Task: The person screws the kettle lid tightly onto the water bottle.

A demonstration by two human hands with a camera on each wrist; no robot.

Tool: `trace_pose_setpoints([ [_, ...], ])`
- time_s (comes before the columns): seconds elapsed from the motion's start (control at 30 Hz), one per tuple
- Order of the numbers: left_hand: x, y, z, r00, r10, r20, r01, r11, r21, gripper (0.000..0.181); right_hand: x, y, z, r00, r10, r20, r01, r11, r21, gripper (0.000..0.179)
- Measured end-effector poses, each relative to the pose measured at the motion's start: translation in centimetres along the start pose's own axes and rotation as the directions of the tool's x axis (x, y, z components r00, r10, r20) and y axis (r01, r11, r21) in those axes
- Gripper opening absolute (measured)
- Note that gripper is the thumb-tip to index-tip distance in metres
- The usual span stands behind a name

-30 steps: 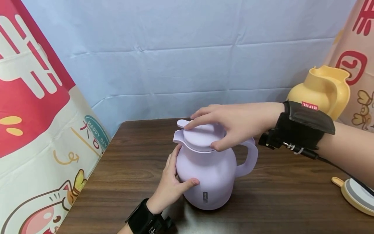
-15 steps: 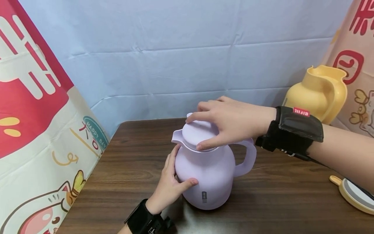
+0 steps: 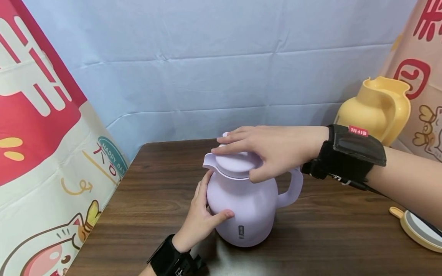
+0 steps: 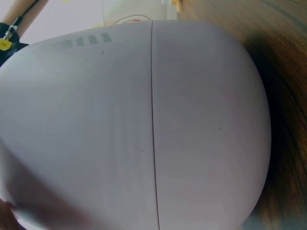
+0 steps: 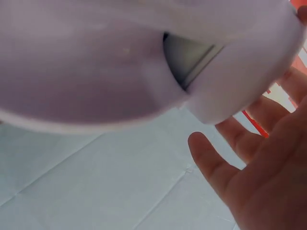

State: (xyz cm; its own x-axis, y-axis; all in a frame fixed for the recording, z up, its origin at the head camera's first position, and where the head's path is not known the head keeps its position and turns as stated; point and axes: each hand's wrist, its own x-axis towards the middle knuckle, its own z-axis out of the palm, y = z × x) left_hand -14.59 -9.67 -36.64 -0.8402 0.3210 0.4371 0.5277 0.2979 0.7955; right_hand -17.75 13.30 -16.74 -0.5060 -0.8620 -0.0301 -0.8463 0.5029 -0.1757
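Note:
A lilac thermos jug [image 3: 253, 205] stands upright on the dark wooden table, its spout to the left and handle to the right. My left hand [image 3: 203, 214] grips its left side, thumb across the front and fingers reaching behind. Over the jug's round lid [image 3: 238, 165] lies my right hand [image 3: 267, 147], its fingers across the top and its thumb at the near right edge. In the right wrist view the fingers [image 5: 244, 136] reach round the lid's far side, with the little finger apart from it. The jug's body [image 4: 144, 124] fills most of the left wrist view.
A yellow jug [image 3: 374, 109] without a lid stands at the back right, partly behind my right wrist. A yellow-rimmed round lid [image 3: 419, 230] lies at the table's right edge. Printed cloths hang left and right, and a pale blue cloth behind.
My right hand first turns on the lid, its fingers bending and its thumb going left. Then it turns back, with the fingers straighter and the thumb further right. My left hand keeps its hold.

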Motion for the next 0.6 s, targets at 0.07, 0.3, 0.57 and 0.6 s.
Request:
trace_pose_setpoints([
  [0.07, 0.00, 0.05, -0.02, 1.000, -0.003, 0.002, 0.003, 1.000, 0.000, 0.101, 0.05, 0.05, 0.00, 1.000, 0.003, -0.019, -0.003, 1.000, -0.008, 0.071],
  [0.3, 0.01, 0.12, -0.09, 1.000, -0.017, 0.015, 0.018, 1.000, -0.012, 0.100, 0.23, 0.04, 0.32, 0.990, 0.008, -0.143, -0.024, 0.993, -0.114, 0.063],
  [0.57, -0.02, 0.03, -0.04, 1.000, -0.010, 0.013, 0.010, 1.000, -0.003, 0.100, 0.44, 0.03, 0.74, 0.975, 0.020, -0.220, -0.073, 0.970, -0.233, 0.077],
  [0.6, -0.02, 0.03, -0.03, 1.000, -0.011, 0.014, 0.011, 1.000, -0.006, 0.100, 0.43, 0.04, 0.73, 0.977, 0.014, -0.215, -0.062, 0.974, -0.218, 0.076],
])
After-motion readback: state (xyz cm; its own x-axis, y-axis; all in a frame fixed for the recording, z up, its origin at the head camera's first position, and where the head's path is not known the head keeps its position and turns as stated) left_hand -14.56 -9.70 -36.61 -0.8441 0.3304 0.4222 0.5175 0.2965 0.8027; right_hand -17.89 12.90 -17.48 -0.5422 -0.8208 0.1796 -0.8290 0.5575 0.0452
